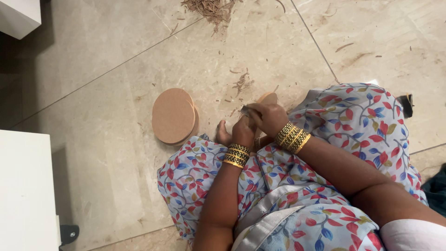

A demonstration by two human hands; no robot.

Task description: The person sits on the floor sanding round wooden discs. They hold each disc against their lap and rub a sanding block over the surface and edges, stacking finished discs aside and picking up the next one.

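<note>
Disc [268, 98] seemingly on edge, between hands [258, 122]

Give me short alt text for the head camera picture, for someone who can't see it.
Seen from above, a person seated on a tiled floor holds a round brown disc in the left hand and presses a small tool to it with the right hand. A stack of similar discs lies beside them.

Matt, smooth brown fibreboard discs [173, 115] lie on glossy beige marble-look floor tiles [93, 56], beside them soft floral-printed cloth of a sari [357, 116], shiny gold metal bangles [291, 137], and dry, rough wood shavings [211, 9] above the discs.
</note>
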